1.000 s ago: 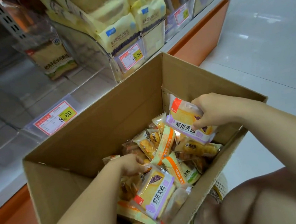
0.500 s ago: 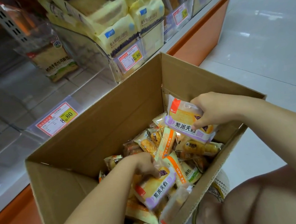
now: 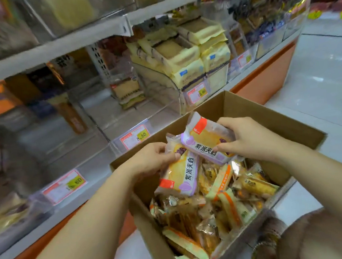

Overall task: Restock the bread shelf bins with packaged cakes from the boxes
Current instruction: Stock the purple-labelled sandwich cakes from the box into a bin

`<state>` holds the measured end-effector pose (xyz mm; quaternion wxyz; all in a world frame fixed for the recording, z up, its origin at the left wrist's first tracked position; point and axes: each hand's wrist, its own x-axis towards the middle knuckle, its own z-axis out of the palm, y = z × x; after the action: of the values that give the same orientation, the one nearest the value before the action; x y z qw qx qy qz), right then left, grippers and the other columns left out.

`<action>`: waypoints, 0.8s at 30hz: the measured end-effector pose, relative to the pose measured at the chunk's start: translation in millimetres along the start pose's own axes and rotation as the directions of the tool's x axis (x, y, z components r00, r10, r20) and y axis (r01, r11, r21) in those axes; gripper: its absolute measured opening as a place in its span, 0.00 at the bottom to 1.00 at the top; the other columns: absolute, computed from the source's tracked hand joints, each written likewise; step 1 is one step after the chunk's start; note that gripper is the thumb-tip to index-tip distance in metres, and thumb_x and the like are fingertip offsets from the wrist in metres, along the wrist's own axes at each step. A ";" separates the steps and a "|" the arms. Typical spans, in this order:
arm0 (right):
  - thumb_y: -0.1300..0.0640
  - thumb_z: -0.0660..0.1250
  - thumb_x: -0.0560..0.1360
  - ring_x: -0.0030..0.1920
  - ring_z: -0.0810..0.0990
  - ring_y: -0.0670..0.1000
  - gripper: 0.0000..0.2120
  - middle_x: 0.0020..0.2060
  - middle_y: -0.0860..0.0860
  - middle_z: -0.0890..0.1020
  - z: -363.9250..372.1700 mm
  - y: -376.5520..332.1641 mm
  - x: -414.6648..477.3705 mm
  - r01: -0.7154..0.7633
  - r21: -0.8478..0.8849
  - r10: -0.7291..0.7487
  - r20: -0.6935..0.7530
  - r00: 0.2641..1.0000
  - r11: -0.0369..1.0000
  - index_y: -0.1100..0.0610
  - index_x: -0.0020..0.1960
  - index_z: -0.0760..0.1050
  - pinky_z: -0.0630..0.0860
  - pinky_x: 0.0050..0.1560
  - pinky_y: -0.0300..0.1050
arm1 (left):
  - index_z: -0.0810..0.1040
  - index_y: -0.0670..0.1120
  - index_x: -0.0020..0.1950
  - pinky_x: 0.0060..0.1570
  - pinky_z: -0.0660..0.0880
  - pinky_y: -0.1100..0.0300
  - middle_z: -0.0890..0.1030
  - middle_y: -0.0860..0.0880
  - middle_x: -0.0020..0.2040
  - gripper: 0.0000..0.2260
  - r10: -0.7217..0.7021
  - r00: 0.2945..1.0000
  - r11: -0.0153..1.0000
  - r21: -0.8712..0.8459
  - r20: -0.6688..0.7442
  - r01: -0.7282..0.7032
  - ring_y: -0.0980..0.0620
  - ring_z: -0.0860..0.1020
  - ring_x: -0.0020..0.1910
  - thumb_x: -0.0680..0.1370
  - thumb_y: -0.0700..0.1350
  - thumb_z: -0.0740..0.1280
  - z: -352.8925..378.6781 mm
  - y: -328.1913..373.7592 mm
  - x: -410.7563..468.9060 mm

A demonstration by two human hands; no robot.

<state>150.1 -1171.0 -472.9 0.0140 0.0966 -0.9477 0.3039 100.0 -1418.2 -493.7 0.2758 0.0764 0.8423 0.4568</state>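
Head view, looking down: the left hand (image 3: 152,163) pinches a glossy plastic cake pack (image 3: 183,175) near its crimped upper end, and the right hand (image 3: 246,139) grips a second pack (image 3: 206,140) with the same purple-and-yellow print. The two overlap just above the open cardboard box (image 3: 270,123). Inside it lies a heap of crinkly wrapped cakes (image 3: 222,204), orange-striped or clear, their labels too small to read. Beyond stand clear acrylic shelf bins (image 3: 163,94) with curved side walls, one stacked with pale yellow bread bags (image 3: 188,64). The shelving at left is smeared with blur, so its contents cannot be made out.
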 end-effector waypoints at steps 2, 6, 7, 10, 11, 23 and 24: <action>0.50 0.74 0.69 0.33 0.73 0.49 0.14 0.31 0.49 0.74 0.7 -24.0 -1.6 0.082 0.050 -0.078 -0.070 0.994 0.995 0.50 0.38 0.68 0.69 0.35 0.48 | 0.77 0.47 0.47 0.33 0.72 0.65 0.81 0.53 0.36 0.03 0.056 0.993 0.996 -0.066 -0.105 -0.063 0.55 0.78 0.35 0.78 0.45 0.68 -14.3 1.3 -22.1; 0.52 0.73 0.71 0.30 0.67 0.44 0.13 0.29 0.49 0.71 2.9 -78.1 -0.7 0.200 0.122 -0.176 -0.188 0.966 0.972 0.51 0.38 0.69 0.61 0.31 0.38 | 0.77 0.46 0.50 0.39 0.72 0.59 0.83 0.46 0.45 0.08 0.075 0.953 0.964 -0.223 -0.295 -0.145 0.50 0.79 0.42 0.76 0.49 0.69 -44.4 5.8 -69.2; 0.52 0.73 0.71 0.30 0.68 0.45 0.13 0.29 0.49 0.70 3.5 -93.3 0.6 0.230 0.118 -0.202 -0.207 0.957 0.966 0.52 0.38 0.68 0.61 0.31 0.38 | 0.77 0.45 0.51 0.39 0.73 0.59 0.82 0.45 0.46 0.10 0.079 0.938 0.953 -0.249 -0.337 -0.170 0.50 0.79 0.42 0.76 0.50 0.70 -53.7 4.6 -81.0; 0.52 0.73 0.71 0.32 0.69 0.46 0.14 0.30 0.53 0.72 5.2 -141.3 6.6 0.309 0.115 -0.271 -0.263 0.926 0.944 0.58 0.40 0.70 0.63 0.31 0.39 | 0.77 0.43 0.52 0.45 0.78 0.53 0.83 0.45 0.48 0.12 0.075 0.895 0.883 -0.387 -0.440 -0.265 0.48 0.82 0.46 0.76 0.51 0.69 -78.9 1.4 -119.0; 0.52 0.73 0.71 0.31 0.69 0.46 0.14 0.30 0.53 0.72 6.6 -157.4 8.6 0.338 0.115 -0.296 -0.282 0.913 0.934 0.57 0.40 0.70 0.63 0.31 0.39 | 0.76 0.43 0.52 0.46 0.79 0.50 0.84 0.44 0.48 0.13 0.076 0.883 0.847 -0.437 -0.463 -0.302 0.47 0.83 0.47 0.76 0.51 0.68 -86.8 -0.2 -131.8; 0.51 0.72 0.71 0.36 0.76 0.51 0.11 0.35 0.49 0.79 87.0 -316.2 32.5 0.554 0.058 -0.532 -0.207 0.821 0.831 0.54 0.46 0.72 0.75 0.36 0.51 | 0.71 0.44 0.64 0.45 0.81 0.43 0.83 0.44 0.51 0.19 -0.007 0.793 0.834 -0.441 -0.609 -0.332 0.46 0.84 0.46 0.77 0.51 0.69 -167.3 -61.6 -259.2; 0.51 0.72 0.71 0.38 0.78 0.52 0.11 0.38 0.49 0.80 94.3 -324.9 35.4 0.563 0.064 -0.543 -0.194 0.817 0.824 0.54 0.48 0.73 0.76 0.38 0.52 | 0.71 0.44 0.65 0.47 0.80 0.42 0.82 0.44 0.52 0.24 -0.010 0.782 0.837 -0.434 -0.623 -0.334 0.46 0.83 0.47 0.73 0.51 0.73 -172.8 -69.4 -265.0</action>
<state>180.6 -1490.6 -360.4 0.1757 0.3425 -0.8543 0.3493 237.7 -1684.4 -371.0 -0.0385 -0.0754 0.7184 0.6904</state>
